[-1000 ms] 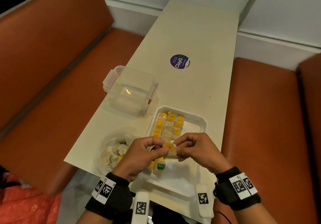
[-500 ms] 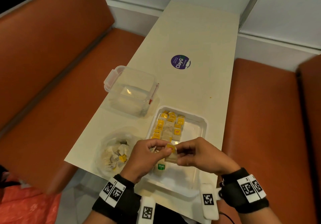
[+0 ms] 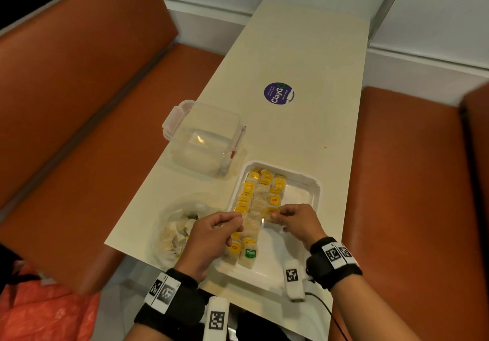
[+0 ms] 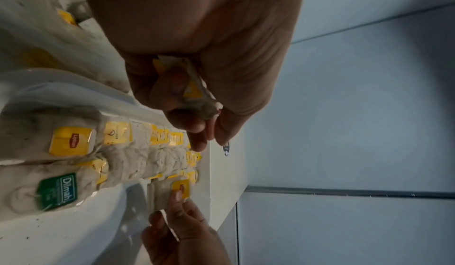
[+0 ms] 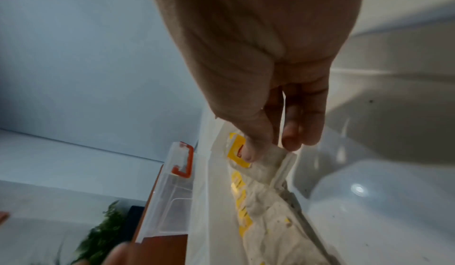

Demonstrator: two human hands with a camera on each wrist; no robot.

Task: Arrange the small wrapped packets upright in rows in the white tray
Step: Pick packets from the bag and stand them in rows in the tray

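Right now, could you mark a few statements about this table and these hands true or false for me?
1. The right hand pinches a yellow-tagged packet over the white tray. True.
2. The left hand is empty. False: it holds a crumpled packet in its grip.
3. One packet in the tray has a green tag. True.
4. The clear plastic box sits inside the tray. False: it stands on the table beyond the tray.
5. The purple sticker is on the tray. False: it is on the table.
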